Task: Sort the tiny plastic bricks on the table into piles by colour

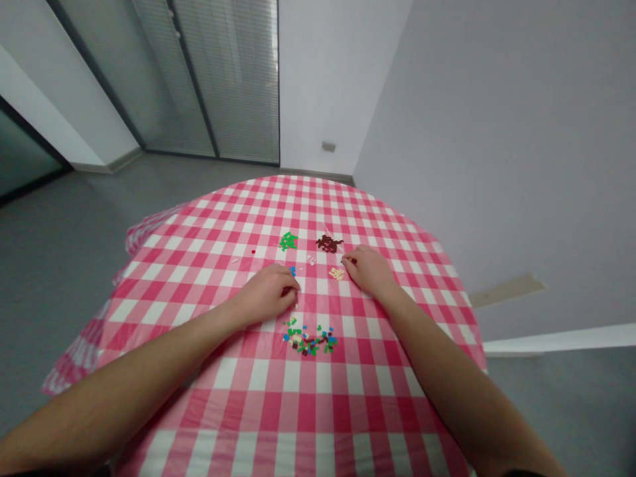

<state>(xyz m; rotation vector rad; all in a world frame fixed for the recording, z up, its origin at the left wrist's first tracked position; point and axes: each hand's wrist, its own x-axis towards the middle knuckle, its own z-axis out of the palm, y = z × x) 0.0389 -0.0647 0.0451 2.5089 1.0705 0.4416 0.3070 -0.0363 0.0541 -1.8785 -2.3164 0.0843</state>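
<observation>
My left hand (271, 291) is closed, its fingers curled down beside a few small blue pieces (292, 271). A tiny pale piece shows just below its fingertips; whether they grip it I cannot tell. The fingers of my right hand (366, 268) are pinched together between a pile of cream pieces (336, 273) and a pile of dark brown pieces (328, 244). Something small and dark shows at those fingertips, too small to name. Closer to me lies a mixed heap of green, blue, brown and cream pieces (311, 342). A green pile (287, 241) sits farther back.
A pink-and-white checked cloth (308, 411) covers the round table. Several clear or whitish pieces (311, 260) lie between the piles, and a lone red piece (253, 252) is to the left. Walls and a glass partition (233, 79) stand beyond.
</observation>
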